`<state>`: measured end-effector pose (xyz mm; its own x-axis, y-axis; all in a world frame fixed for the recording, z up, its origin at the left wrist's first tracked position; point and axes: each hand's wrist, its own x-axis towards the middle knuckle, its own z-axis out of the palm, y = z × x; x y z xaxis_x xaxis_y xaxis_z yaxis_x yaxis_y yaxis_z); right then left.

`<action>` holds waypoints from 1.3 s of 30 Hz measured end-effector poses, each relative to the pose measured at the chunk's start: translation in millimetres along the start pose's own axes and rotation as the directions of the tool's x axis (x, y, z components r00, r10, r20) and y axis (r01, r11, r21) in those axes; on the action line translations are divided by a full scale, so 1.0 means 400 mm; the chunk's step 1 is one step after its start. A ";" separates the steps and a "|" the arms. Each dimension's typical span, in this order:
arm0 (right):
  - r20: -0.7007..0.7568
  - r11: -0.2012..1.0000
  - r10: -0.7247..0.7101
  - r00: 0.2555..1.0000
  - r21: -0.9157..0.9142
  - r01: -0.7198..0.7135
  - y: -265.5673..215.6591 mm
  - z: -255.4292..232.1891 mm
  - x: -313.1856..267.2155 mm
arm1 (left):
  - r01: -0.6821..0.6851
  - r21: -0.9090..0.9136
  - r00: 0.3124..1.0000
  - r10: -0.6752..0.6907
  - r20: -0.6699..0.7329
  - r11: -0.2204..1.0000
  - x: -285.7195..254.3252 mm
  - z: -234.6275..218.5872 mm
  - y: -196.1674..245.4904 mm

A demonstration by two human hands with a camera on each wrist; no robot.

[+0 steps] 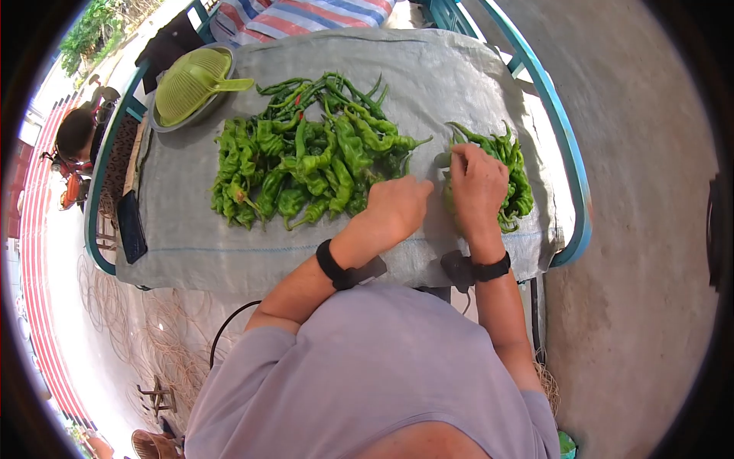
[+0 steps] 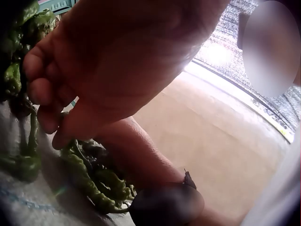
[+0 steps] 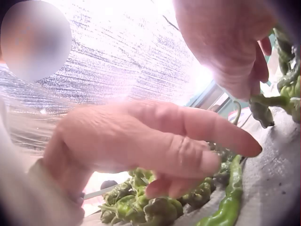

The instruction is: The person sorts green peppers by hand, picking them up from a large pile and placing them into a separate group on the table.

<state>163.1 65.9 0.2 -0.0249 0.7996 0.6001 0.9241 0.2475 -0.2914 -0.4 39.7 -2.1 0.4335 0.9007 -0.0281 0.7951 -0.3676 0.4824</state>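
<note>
A large pile of green peppers (image 1: 313, 161) lies on the grey cloth (image 1: 183, 245), with a smaller pepper pile (image 1: 518, 176) to its right. My left hand (image 1: 397, 208) is beside the large pile's right edge; in the left wrist view the left hand (image 2: 108, 61) has loosely curled fingers, and no pepper shows in them. Over the small pile's left side is my right hand (image 1: 479, 183). The right wrist view shows the right hand (image 3: 136, 141) with its index finger extended and thumb apart, close to a long green pepper (image 3: 231, 193). Its lower fingers are partly hidden.
A yellow-green strainer (image 1: 187, 88) rests in a metal bowl (image 1: 222, 96) at the back left. A dark phone-like object (image 1: 131, 227) lies at the left edge. Teal rails (image 1: 569, 168) border the cloth, and striped fabric (image 1: 306, 19) is at the back.
</note>
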 end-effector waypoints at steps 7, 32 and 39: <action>0.187 0.741 0.366 0.912 0.534 -0.407 -0.020 -0.103 -0.046 | -0.222 -0.429 0.913 0.032 -0.407 0.876 0.014 -0.001 0.048; 0.426 0.956 0.279 0.861 -0.035 -0.293 0.029 -0.187 -0.230 | -0.176 -0.038 0.979 0.171 -0.110 0.984 0.004 0.024 0.002; 0.639 0.701 0.147 0.755 0.471 -0.535 0.025 -0.179 -0.224 | -0.105 -0.770 0.990 0.139 -0.021 0.629 0.022 0.025 0.040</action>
<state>201.8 -42.4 -3.0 -0.1267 0.9897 -0.0660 0.4813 0.0031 -0.8766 20.3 39.5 -3.3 0.5312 0.8453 0.0579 0.1282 -0.1477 0.9807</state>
